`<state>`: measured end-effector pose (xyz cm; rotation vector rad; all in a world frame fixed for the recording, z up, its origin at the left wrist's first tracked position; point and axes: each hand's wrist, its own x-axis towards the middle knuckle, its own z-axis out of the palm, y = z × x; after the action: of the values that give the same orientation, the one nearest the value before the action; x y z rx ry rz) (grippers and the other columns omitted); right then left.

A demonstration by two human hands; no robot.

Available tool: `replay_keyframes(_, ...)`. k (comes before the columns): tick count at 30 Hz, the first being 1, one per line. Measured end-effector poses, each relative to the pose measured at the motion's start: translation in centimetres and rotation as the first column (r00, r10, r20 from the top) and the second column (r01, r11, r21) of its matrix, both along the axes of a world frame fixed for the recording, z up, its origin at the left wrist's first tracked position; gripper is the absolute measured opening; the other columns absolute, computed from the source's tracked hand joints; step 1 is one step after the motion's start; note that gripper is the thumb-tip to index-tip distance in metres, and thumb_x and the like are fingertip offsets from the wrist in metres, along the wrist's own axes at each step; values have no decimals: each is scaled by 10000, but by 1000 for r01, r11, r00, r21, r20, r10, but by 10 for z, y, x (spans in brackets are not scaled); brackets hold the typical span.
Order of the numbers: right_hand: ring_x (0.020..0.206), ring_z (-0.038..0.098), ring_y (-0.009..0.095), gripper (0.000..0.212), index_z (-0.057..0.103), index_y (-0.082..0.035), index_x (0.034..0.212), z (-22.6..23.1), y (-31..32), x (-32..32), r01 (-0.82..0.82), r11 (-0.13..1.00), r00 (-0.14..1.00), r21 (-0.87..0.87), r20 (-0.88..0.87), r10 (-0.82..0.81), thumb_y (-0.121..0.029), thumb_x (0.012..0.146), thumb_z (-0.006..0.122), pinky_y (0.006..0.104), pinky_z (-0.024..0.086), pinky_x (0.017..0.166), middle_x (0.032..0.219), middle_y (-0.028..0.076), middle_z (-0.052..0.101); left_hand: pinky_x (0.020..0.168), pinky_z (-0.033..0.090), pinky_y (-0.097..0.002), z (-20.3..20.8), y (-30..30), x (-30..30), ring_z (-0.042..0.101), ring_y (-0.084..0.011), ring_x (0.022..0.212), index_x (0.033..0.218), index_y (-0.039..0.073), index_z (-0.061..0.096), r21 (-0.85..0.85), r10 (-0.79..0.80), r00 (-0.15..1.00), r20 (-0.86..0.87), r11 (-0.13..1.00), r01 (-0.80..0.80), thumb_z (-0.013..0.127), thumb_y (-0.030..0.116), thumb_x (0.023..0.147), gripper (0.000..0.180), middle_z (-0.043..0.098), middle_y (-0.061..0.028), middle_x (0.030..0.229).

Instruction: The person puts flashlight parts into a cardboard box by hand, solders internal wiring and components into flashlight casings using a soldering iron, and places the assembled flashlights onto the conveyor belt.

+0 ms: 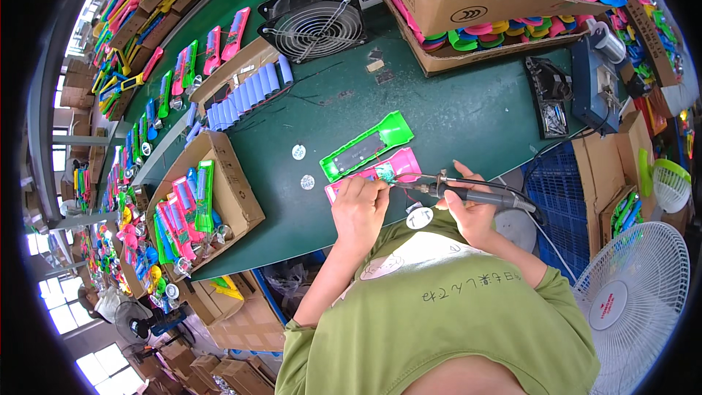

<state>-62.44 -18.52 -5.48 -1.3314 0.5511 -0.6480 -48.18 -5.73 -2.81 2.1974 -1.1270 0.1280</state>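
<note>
A soldering iron [490,197] is gripped in my right hand [472,208], its tip pointing left to a small green circuit board [385,172]. That board lies in a pink plastic shell [404,163] with thin wires around it. Beside the board, my left hand [358,208] is closed in a pinch over the shell; what its fingertips hold is too small to make out. Just beyond lies a green plastic shell [358,150] with a dark part inside. A round white disc [420,217] sits at the table's near edge below the iron, close to thin wires.
Blue cylindrical batteries [245,95] line a cardboard tray on the left. Nearer, a carton [238,194] holds coloured shells. A black fan [314,22] stands at the back, beside cartons of colourful parts [482,11]. A blue-grey box [596,88] and white fan [632,289] are on the right.
</note>
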Motion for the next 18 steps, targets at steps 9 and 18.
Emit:
replay_keyframes(9,719,640,192,224,512,86,955,6,-10,-1,64,996,991,59,111,-71,0,771,606,258,556,618,1156,253,458,552,398,-337,2,-2,-1,485,-234,605,672,65,583,26,22,1000,4,999,-22,668,4,596,130,490,-60,630)
replay_keyframes(18,717,635,166,214,495,47,997,1,-29,-10,235,965,967,-114,125,-220,-6,801,561,347,402,921,847,132,598,709,413,-375,20,1,38,495,-286,819,813,63,624,95,222,975,20,970,-223,670,93,646,177,522,-101,826)
